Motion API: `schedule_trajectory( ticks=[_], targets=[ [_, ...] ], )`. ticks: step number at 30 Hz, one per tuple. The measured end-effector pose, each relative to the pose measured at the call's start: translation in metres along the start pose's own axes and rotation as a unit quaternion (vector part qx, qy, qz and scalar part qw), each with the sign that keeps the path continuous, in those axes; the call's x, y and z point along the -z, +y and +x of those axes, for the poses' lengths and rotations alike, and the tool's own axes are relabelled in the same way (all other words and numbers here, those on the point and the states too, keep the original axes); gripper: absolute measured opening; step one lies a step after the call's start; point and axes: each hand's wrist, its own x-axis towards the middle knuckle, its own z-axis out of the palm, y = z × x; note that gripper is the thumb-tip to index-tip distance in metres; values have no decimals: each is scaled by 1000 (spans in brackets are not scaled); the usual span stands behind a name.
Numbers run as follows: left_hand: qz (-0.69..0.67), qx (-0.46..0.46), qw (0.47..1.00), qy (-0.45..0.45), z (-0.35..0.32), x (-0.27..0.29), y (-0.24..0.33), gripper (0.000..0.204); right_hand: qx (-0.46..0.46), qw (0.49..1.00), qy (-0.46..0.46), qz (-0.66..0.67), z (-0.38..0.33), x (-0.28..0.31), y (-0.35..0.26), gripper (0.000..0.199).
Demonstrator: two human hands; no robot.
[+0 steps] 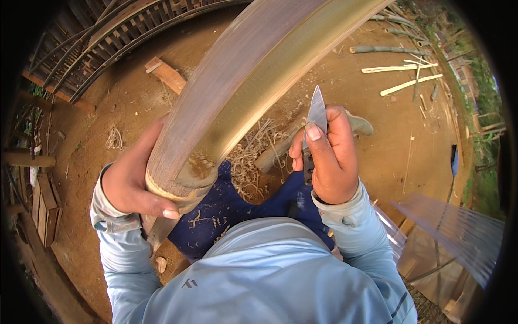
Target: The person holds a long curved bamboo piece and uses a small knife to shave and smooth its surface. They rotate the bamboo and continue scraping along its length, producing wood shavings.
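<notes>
A thick bamboo pole (237, 81), brownish with a yellow-green grooved side, slants from near my lap up to the far right. My left hand (129, 175) is wrapped round its near end, thumb over the ringed joint. A shallow scraped hollow (200, 164) shows just above that joint. Right of the pole, apart from it, my right hand (332, 156) grips a knife (317, 110). Its pointed blade stands up and away from me, with my thumb pressed on the blade's flat. Most of the handle is hidden in the hand.
Curled shavings (248, 170) lie on the ground by my knees, near a log (275, 154). Cut bamboo lengths (388, 49) and pale strips (402, 69) lie far right. A slatted wooden structure (124, 38) stands far left. Clear corrugated sheeting (453, 232) is at the near right.
</notes>
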Motion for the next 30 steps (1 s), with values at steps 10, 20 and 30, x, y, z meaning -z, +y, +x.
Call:
schedule_trajectory(
  ticks=[10,20,30],
  targets=[
    [25,-5,1000,-12,-4,3,-3,126,-36,999,-15,-12,-1,1,-4,15],
    [42,-52,997,-27,-2,-1,-1,122,-204,953,-136,178,-61,-10,36,28],
    [15,-45,999,-15,-1,-4,-2,127,-224,943,-235,73,-72,-2,22,26]
  ],
)
